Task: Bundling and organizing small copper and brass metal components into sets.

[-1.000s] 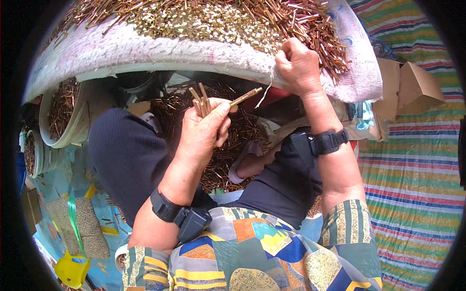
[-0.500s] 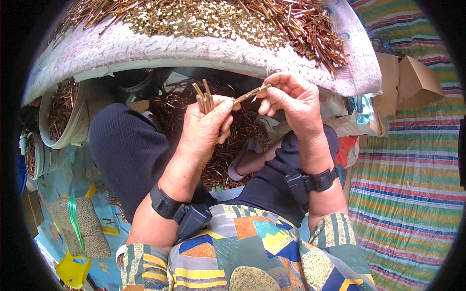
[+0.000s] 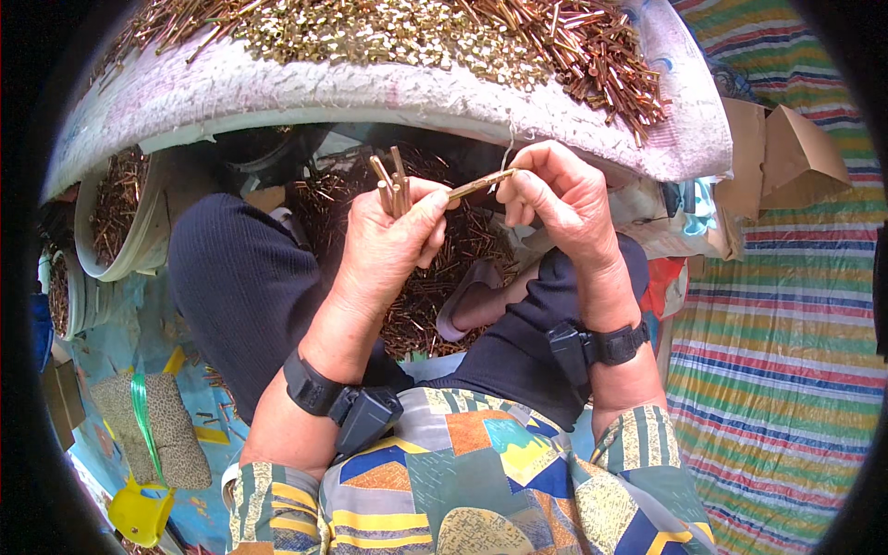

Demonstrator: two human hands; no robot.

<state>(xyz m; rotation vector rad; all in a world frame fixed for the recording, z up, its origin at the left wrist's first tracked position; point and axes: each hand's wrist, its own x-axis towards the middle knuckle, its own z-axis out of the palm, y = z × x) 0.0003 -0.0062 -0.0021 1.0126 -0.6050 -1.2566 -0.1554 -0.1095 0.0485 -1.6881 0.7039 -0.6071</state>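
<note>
Closed around several thin copper-coloured metal rods (image 3: 395, 190), my left hand (image 3: 388, 240) has their ends standing up past its fingers. Between its thumb and forefinger one more rod (image 3: 479, 189) sticks out sideways to the right. My right hand (image 3: 569, 203) pinches the far end of that rod between thumb and fingertips. Whether a small piece also sits in the right fingertips cannot be made out. Both hands are above my lap, just short of a cloth-covered work surface (image 3: 388, 92). On it lie a heap of small brass-coloured pieces (image 3: 361, 35) and loose copper-coloured rods (image 3: 606, 69).
Many rods (image 3: 425, 314) lie in a heap below, between my legs. Tilted at the left is a white bucket (image 3: 88, 222) with more rods. An open cardboard box (image 3: 800, 153) and striped sheeting (image 3: 777, 370) are at the right; a patterned cushion (image 3: 153, 435) lies lower left.
The rod between my hands is still held at both ends, with its right end slightly lower. My right fingers have shifted their pinch a little on it. The view has moved slightly.
</note>
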